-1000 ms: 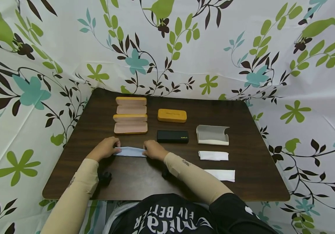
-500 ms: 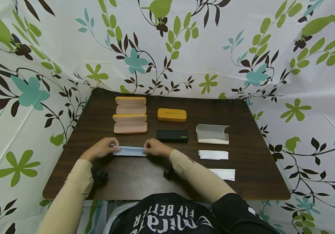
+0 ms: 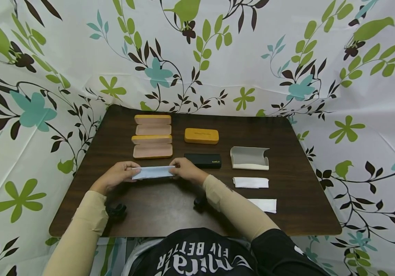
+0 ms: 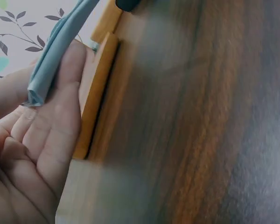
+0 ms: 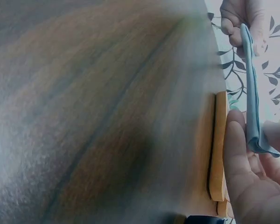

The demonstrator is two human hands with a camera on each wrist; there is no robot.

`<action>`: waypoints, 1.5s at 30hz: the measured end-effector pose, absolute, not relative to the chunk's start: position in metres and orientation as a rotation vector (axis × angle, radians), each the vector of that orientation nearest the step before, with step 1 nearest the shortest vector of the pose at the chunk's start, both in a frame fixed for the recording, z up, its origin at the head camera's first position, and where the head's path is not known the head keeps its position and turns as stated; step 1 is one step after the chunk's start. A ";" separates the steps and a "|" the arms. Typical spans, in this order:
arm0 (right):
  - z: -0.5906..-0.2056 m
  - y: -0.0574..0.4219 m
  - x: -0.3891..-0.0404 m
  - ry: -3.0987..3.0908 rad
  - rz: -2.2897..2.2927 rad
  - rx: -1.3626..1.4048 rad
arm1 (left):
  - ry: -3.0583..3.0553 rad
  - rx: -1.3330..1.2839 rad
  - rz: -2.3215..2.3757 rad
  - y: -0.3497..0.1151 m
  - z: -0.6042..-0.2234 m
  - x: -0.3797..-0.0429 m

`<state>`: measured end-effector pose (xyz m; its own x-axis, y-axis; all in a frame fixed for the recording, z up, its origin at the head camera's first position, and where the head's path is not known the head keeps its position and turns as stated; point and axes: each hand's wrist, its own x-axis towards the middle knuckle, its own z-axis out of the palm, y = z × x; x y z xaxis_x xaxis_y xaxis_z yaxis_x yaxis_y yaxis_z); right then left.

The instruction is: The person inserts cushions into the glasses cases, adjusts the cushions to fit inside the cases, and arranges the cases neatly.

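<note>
A light blue folded cloth (image 3: 153,172) is stretched flat between both hands, raised over the table. My left hand (image 3: 119,174) pinches its left end between thumb and fingers. At the other end my right hand (image 3: 186,170) pinches it the same way. Both wrist views show the folded layers of the cloth (image 4: 60,51) edge-on, with the thumb on one side and fingers on the other. Just beyond the hands lies an open yellow glasses case (image 3: 153,150) with a pale pink lining. A black case (image 3: 204,161) sits right behind my right hand.
A second open yellow case (image 3: 154,129) stands farther back, beside a closed yellow case (image 3: 201,136). On the right are an open white case (image 3: 250,159) and two folded white cloths, one (image 3: 250,183) behind the other (image 3: 266,206). The brown table (image 3: 163,211) ends at a patterned curtain.
Both hands have lifted the blue cloth up off the table and slightly away from the body, keeping hold of its two ends. The cases and white cloths have stayed put.
</note>
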<state>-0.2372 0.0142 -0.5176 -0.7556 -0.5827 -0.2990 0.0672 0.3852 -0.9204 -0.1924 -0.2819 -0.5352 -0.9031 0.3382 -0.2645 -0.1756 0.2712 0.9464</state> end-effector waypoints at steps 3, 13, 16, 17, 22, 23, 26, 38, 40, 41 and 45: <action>-0.516 0.015 -0.238 2.004 -1.487 -0.380 | 2.064 0.145 1.746 -0.281 -0.534 -0.192; -0.519 0.019 -0.245 1.881 -1.677 -0.179 | 1.952 0.024 1.871 -0.276 -0.527 -0.192; -0.520 0.021 -0.246 1.884 -1.681 -0.161 | 1.922 -0.006 1.899 -0.277 -0.528 -0.192; -0.520 0.021 -0.246 1.888 -1.681 -0.159 | 1.911 -0.012 1.909 -0.277 -0.528 -0.192; -0.519 0.021 -0.247 1.886 -1.676 -0.174 | 1.899 0.017 1.902 -0.280 -0.529 -0.192; -0.519 0.021 -0.247 1.886 -1.674 -0.177 | 1.896 0.013 1.905 -0.280 -0.529 -0.192; -0.518 0.021 -0.249 1.886 -1.672 -0.182 | 1.878 0.022 1.914 -0.281 -0.528 -0.194; -0.517 0.010 -0.260 1.828 -1.710 -0.163 | 1.675 0.034 2.107 -0.298 -0.519 -0.198; -0.515 0.008 -0.262 1.806 -1.731 -0.132 | 1.645 0.025 2.126 -0.301 -0.517 -0.200; -0.514 0.007 -0.264 1.794 -1.744 -0.120 | 1.635 0.016 2.137 -0.302 -0.516 -0.201; -0.506 0.002 -0.270 1.755 -1.785 -0.088 | 1.592 -0.002 2.174 -0.307 -0.512 -0.206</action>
